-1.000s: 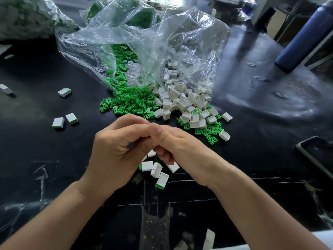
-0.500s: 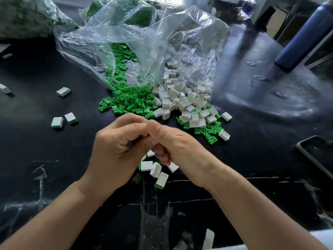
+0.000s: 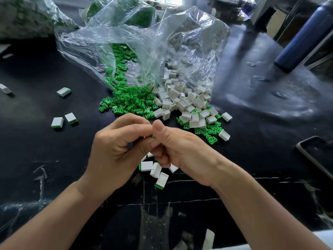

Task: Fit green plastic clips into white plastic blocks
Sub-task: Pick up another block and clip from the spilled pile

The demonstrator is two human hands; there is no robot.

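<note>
At mid-frame in the head view, above the black table (image 3: 252, 127): holds left hand (image 3: 115, 150) and right hand (image 3: 182, 150) knuckle to knuckle, fingers of both curled, thumbs and forefingers pinching one small piece between them. Shows of that piece only a sliver of green clip (image 3: 153, 136) where the fingertips meet; hides the rest behind the fingers, so cannot tell whether a white block sits round it.

Directly beneath the hands: lies a small cluster of fitted pieces (image 3: 146, 166), white with green ends, partly covered by the right palm. Off to the left: rests a pair of fitted blocks (image 3: 57, 122) side by side, a single one (image 3: 63, 91) farther back, and another white piece (image 3: 4, 88) cut by the frame edge.

Beyond the hands: spills a heap of loose green clips (image 3: 129, 101) and, touching it on the right, a heap of white blocks (image 3: 180, 100), both from the mouth of a crumpled clear plastic bag (image 3: 144, 42). Blurs the contents deeper in the bag behind glare and folds.

Top left: shows a second bag (image 3: 23, 17), cropped, contents unclear. Top right: leans a blue bottle (image 3: 302, 35), cap out of frame. Right edge: cuts off a dark flat object (image 3: 315, 156) with a pale rim, too little seen to name.
</note>
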